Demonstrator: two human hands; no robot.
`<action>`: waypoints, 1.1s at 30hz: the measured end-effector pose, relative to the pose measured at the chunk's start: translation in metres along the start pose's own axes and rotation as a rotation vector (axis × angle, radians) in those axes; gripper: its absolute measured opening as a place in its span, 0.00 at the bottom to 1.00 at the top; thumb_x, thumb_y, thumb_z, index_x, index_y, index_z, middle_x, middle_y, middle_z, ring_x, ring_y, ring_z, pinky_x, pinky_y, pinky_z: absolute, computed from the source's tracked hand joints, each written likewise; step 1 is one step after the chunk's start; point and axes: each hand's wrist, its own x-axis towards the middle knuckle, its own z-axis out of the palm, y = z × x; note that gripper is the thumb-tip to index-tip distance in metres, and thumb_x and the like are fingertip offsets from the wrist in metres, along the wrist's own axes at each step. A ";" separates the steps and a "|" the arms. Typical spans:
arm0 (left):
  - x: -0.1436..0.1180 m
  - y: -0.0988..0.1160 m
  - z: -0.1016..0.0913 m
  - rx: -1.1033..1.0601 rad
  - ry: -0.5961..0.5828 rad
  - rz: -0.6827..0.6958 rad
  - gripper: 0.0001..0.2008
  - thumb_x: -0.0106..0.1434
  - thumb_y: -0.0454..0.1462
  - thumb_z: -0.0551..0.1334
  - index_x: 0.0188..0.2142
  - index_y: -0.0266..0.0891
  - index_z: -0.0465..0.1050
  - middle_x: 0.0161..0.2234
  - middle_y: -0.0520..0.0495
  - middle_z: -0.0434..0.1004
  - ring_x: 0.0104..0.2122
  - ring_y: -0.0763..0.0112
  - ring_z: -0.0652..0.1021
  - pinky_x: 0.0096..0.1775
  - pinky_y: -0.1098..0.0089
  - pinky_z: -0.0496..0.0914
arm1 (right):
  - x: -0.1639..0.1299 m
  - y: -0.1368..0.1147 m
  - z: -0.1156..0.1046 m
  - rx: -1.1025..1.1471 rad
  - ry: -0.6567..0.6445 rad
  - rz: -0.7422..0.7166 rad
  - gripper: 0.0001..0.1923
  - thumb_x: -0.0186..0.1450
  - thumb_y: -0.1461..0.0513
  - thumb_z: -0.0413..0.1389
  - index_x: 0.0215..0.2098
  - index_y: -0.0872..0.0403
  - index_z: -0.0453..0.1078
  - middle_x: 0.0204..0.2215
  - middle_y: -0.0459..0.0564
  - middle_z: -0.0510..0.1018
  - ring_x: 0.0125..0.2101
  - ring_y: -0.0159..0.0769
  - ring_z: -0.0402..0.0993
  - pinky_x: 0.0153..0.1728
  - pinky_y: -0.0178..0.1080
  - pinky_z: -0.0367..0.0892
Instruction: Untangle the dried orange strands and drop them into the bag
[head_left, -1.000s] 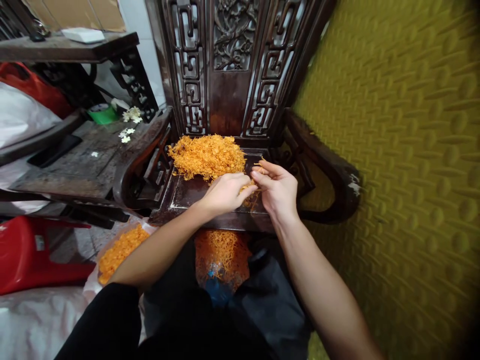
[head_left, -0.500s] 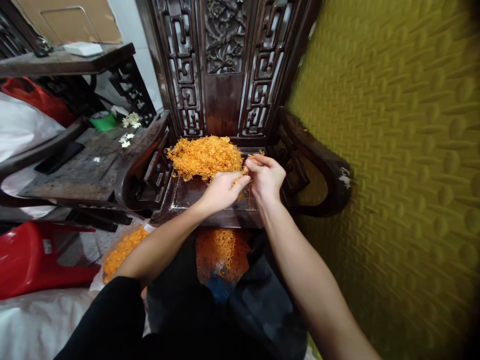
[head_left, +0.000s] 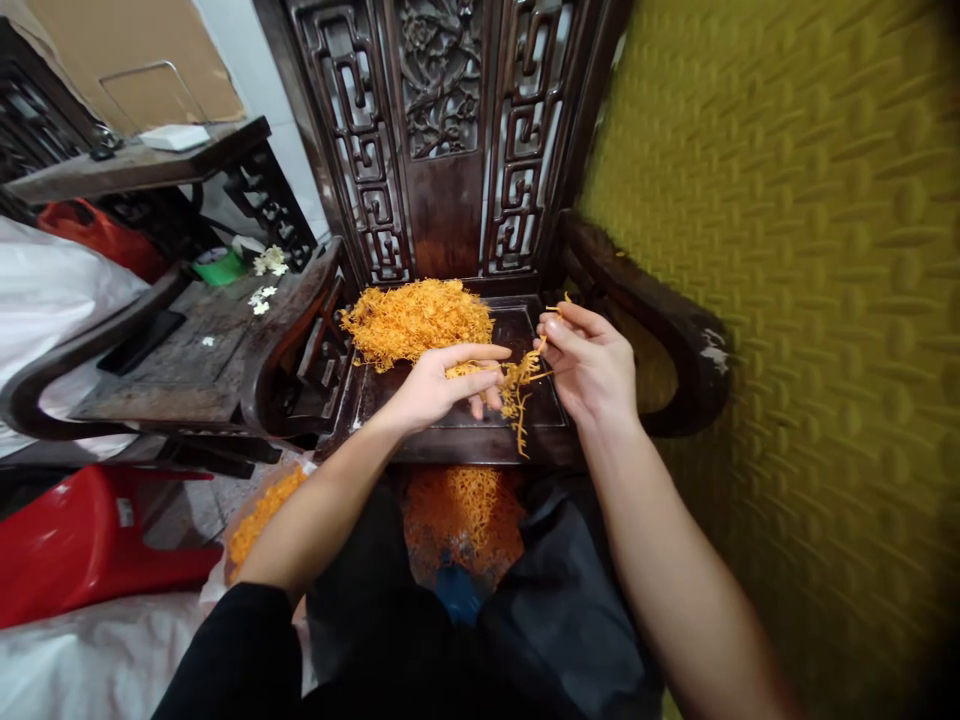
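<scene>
A loose heap of thin, curly orange strands [head_left: 420, 318], looking like dried cordyceps fungus, lies at the back of the dark wooden chair seat [head_left: 450, 437]. In front of it, my left hand [head_left: 442, 388] holds a small clump of orange strands [head_left: 517, 385] between thumb and fingers; part of the clump dangles past the fingertips over the seat. On the right, my right hand [head_left: 592, 360] pinches a few orange strands [head_left: 555, 309] with thumb and forefinger. The two hands are apart, with strands between them.
A carved chair back [head_left: 446, 210] rises behind the heap, and a curved armrest [head_left: 675, 320] stands by the yellow textured wall [head_left: 810, 300]. More orange strands lie in a bag [head_left: 262, 515] at lower left and between my knees. A red plastic stool [head_left: 67, 550] is at left.
My hands have drawn apart, the right one moving right with orange strands. The left fingers have loosened, and the clump now hangs in view. The whole view has shifted slightly.
</scene>
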 end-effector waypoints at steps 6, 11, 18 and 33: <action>-0.002 0.005 0.002 0.020 -0.017 0.029 0.24 0.61 0.41 0.72 0.54 0.33 0.76 0.38 0.44 0.80 0.32 0.69 0.83 0.30 0.70 0.77 | -0.010 -0.007 0.009 0.002 -0.073 0.029 0.17 0.50 0.64 0.72 0.38 0.51 0.78 0.35 0.47 0.82 0.31 0.31 0.77 0.31 0.35 0.76; -0.001 0.005 -0.002 0.051 0.003 0.032 0.26 0.62 0.41 0.71 0.58 0.37 0.74 0.41 0.44 0.79 0.32 0.69 0.83 0.30 0.70 0.78 | -0.022 -0.018 0.007 -0.357 -0.295 -0.123 0.08 0.62 0.60 0.65 0.40 0.50 0.82 0.33 0.49 0.78 0.28 0.32 0.71 0.26 0.36 0.67; 0.003 0.003 -0.009 0.129 0.018 0.045 0.33 0.62 0.42 0.71 0.63 0.34 0.69 0.36 0.42 0.84 0.33 0.65 0.85 0.33 0.68 0.80 | -0.033 -0.024 0.007 -0.788 -0.645 -0.481 0.15 0.68 0.61 0.61 0.52 0.46 0.80 0.35 0.49 0.71 0.34 0.35 0.70 0.31 0.39 0.67; -0.003 0.008 -0.007 0.420 -0.052 0.072 0.35 0.70 0.46 0.62 0.70 0.31 0.59 0.35 0.41 0.86 0.27 0.68 0.84 0.35 0.69 0.80 | -0.037 -0.011 0.013 -1.040 -0.568 -0.641 0.07 0.73 0.63 0.52 0.40 0.53 0.72 0.37 0.51 0.70 0.35 0.36 0.71 0.37 0.39 0.67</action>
